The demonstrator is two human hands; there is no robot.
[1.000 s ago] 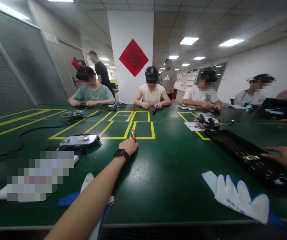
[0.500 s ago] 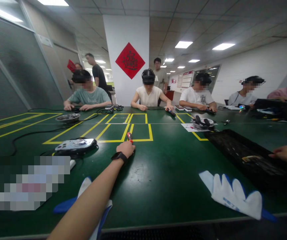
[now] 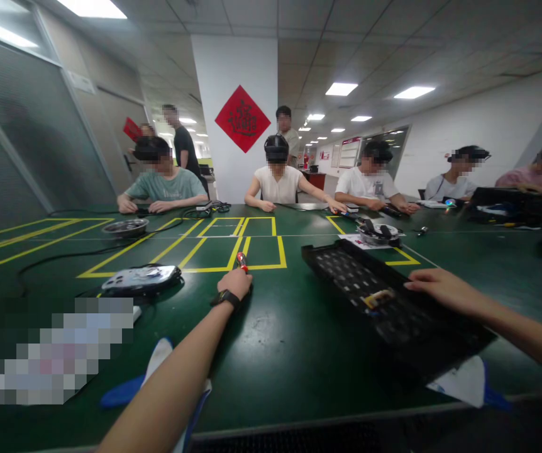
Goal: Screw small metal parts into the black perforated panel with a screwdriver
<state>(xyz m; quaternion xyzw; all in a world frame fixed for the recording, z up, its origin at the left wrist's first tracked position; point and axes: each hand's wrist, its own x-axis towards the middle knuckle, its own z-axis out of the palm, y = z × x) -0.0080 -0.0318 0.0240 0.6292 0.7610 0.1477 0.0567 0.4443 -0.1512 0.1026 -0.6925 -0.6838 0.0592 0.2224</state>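
Observation:
My left hand (image 3: 234,284), with a dark wristwatch, rests on the green table, closed round a tool with a red handle (image 3: 241,261); most of the tool is hidden under my fingers. On the right, my right hand (image 3: 434,289) grips the far long edge of a black plastic casing (image 3: 417,321). That casing is long and shallow, with rows of small pale rectangles and a yellowish piece inside. It is tilted and slightly blurred. Its near end covers part of a white-and-blue work glove (image 3: 464,380). Another glove (image 3: 158,362) lies partly behind my left forearm.
A silvery device (image 3: 141,280) and a metal bowl (image 3: 124,228) stand left on the green table (image 3: 271,377). A dish with straps (image 3: 379,234) is beyond the casing. Yellow tape lines mark the tabletop. Several people with headsets sit across; one reaches toward small items.
My right hand has brought the black casing leftward, over the right glove. My left hand stays with the red-handled tool. Across the table, a person's arm has stretched further to my right.

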